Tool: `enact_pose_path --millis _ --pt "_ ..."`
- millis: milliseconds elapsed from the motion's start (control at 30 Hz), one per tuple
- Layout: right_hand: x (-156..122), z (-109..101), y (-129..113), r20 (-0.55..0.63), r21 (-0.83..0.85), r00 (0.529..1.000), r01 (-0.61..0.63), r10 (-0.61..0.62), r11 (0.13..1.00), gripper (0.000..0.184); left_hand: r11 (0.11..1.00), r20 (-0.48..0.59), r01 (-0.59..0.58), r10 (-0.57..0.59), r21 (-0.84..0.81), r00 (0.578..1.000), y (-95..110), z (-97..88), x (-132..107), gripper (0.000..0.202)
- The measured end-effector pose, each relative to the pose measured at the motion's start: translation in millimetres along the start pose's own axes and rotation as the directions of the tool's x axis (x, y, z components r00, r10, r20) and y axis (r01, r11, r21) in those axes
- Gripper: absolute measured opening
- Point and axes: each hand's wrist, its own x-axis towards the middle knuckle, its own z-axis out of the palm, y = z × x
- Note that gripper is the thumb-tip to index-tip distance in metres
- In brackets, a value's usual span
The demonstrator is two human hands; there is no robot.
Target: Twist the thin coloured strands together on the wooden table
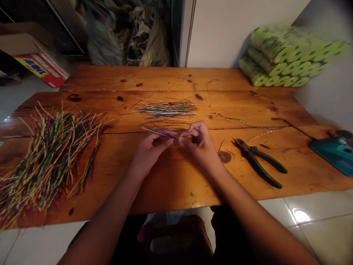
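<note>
My left hand (156, 146) is closed on a few thin wires (157, 131), which stick out to the left past its fingers. Close beside it, my right hand (199, 141) pinches at the right end of the same wires, fingertips almost meeting the left ones. The exact grip point is small and partly hidden by the fingers. Just beyond both hands lies a flat bundle of coloured wires (168, 108). To the right of my right hand rest pliers (256, 158) with dark handles and a twisted two-tone wire (239, 120).
A big heap of coloured wires (55, 158) covers the table's left end. On the right sits a teal tool (332, 151) with a thin rod. Stacked green rolls (286, 59) stand at the back right; a cardboard box (41, 62) is at the far left beyond the wooden table (165, 79).
</note>
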Motion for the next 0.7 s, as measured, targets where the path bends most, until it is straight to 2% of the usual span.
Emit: enact_pose_path --millis 100,200,300,467,567,700 --pt "1.3 0.4 1.6 0.023 0.083 0.999 -0.042 0.041 0.996 0.022 0.975 0.071 -0.141 0.130 0.172 0.989 0.6 -7.8 4.6 0.012" --pt "1.0 0.8 1.9 0.034 0.110 0.998 -0.061 0.057 0.992 0.023 0.922 0.097 -0.236 0.216 0.306 0.972 1.2 -9.5 6.2 0.011" --pt "0.5 1.3 2.3 0.034 0.110 0.998 -0.063 0.060 0.992 0.023 0.857 0.084 -0.289 0.281 0.427 0.956 4.2 -8.9 4.9 0.009" --pt "0.3 2.1 2.5 0.023 0.083 0.999 -0.031 0.030 0.996 0.023 0.763 0.088 -0.361 0.375 0.536 0.923 8.4 -8.5 3.1 0.008" --pt "-1.0 1.9 -0.3 0.001 -0.033 0.999 0.036 -0.036 0.999 0.021 0.749 0.122 -0.372 0.368 0.549 0.922 5.9 -7.1 3.7 0.005" --pt "-4.8 1.5 -3.9 -0.002 -0.274 0.993 0.114 -0.119 0.955 0.017 0.850 0.089 -0.278 0.267 0.447 0.959 -0.5 -3.0 4.2 0.004"
